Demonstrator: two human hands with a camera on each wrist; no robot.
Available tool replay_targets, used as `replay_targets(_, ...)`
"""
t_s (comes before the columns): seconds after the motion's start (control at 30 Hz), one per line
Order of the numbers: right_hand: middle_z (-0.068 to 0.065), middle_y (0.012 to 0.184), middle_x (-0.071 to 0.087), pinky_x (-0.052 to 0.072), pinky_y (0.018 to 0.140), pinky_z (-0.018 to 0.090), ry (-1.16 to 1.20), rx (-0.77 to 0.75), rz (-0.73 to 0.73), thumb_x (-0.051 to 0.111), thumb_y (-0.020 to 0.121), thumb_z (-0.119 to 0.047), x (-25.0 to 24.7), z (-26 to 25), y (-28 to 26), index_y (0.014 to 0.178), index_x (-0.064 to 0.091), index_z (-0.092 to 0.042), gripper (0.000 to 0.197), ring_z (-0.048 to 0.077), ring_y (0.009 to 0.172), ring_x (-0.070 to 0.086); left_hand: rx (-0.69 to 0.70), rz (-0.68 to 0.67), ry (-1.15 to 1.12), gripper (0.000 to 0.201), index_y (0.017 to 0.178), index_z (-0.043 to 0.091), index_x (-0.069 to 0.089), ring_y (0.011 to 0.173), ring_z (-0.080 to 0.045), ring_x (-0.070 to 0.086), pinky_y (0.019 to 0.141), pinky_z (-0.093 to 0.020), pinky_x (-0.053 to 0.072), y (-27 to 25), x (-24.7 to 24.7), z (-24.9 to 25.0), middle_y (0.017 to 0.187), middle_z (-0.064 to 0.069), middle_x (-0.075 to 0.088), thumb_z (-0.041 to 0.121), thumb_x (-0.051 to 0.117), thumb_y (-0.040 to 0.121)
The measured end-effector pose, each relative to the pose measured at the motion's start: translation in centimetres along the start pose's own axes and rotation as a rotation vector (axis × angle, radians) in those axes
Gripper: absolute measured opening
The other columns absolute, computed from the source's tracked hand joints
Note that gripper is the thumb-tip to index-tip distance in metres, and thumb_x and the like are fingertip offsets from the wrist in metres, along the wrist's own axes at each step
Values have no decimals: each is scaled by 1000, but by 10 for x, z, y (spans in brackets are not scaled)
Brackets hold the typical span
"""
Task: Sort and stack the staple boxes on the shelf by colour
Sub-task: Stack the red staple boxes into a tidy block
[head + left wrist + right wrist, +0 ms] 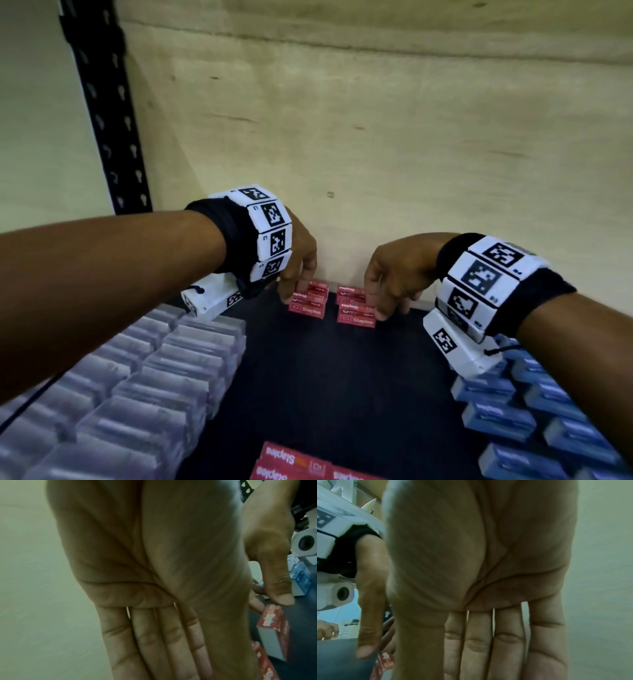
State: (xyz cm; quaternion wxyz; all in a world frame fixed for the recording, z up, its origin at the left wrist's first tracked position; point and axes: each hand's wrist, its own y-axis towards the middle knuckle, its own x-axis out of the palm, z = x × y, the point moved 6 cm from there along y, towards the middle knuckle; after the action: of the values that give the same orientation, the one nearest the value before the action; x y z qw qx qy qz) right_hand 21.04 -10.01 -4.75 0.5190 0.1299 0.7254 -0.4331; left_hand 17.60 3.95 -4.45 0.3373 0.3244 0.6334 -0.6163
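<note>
Both hands (298, 263) (387, 277) touch red boxes (310, 301) on black shelf (342, 377)

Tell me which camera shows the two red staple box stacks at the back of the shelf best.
The head view: both red stacks appear whole, side by side, a hand at each. The left wrist view catches only part of red boxes past the palm; the right wrist view shows a red sliver.

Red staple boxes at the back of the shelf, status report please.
Left hand on left red stack, right hand on right red stack. Grip unclear. Stacks apart. Nothing between them.
</note>
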Motion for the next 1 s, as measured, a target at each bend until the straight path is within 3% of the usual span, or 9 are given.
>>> replay_targets(0.17,-8,69,70,50,66,23,8,-8,18,76,83,-14,1,1,5,98,74,-16,15,7,67,66,46,-70,-5,30,116,-3,64,51,-2,62,53,-11,52,7,3,6,97,-11,69,0,69,86)
replay_targets(0.27,-6,74,71,49,66,22,-7,-13,31,75,85,-16,1,-1,3,97,73,-18,12,8,71,66,60,-64,33,29,116,-6,64,50,-4,64,52,-9,51,4,2,11,108,-19,70,1,67,88)
replay_targets(0.33,-3,78,73,52,73,25,-30,-20,48,76,84,-21,2,-2,-1,96,73,-19,12,11,76,68,49,-49,39,28,115,-3,65,55,-11,67,52,-8,50,0,3,13,110,-18,70,3,67,88)
replay_targets(0.43,4,93,76,56,87,32,-37,-42,56,76,84,-24,6,-6,-10,101,74,-17,19,17,86,70,28,-16,64,28,113,5,69,56,-3,62,57,-11,50,-8,7,17,100,-11,72,11,72,85)
replay_targets(0.53,6,98,76,55,82,28,8,-68,42,75,84,-21,15,-12,-25,102,75,-17,19,12,80,65,30,-41,81,26,109,9,70,66,-6,61,60,-14,50,-24,17,25,88,-4,69,14,74,84)
replay_targets(0.6,3,98,76,55,84,28,12,-74,44,75,84,-21,22,-16,-36,100,75,-20,17,12,82,66,40,-45,91,25,107,11,71,61,0,59,54,-9,47,-34,24,31,80,2,66,16,75,83)
replay_targets(0.67,-2,96,76,55,91,31,13,-79,43,77,83,-24,29,-19,-49,98,76,-23,15,13,91,69,42,-55,101,18,100,16,72,70,-1,60,56,-11,47,-44,33,37,84,3,67,18,76,82)
replay_targets(0.77,-7,94,75,54,96,35,22,-83,25,77,82,-25,42,-23,-70,96,75,-25,14,13,96,70,47,-72,110,11,88,24,70,93,-12,58,65,-19,44,-60,48,43,105,-4,70,21,77,80)
replay_targets(1.0,-3,100,75,53,97,38,43,-89,22,76,84,-26,70,-35,-110,96,73,-24,13,18,100,69,61,-56,106,16,95,22,71,87,-9,57,61,-16,43,-94,71,59,92,3,65,23,78,80)
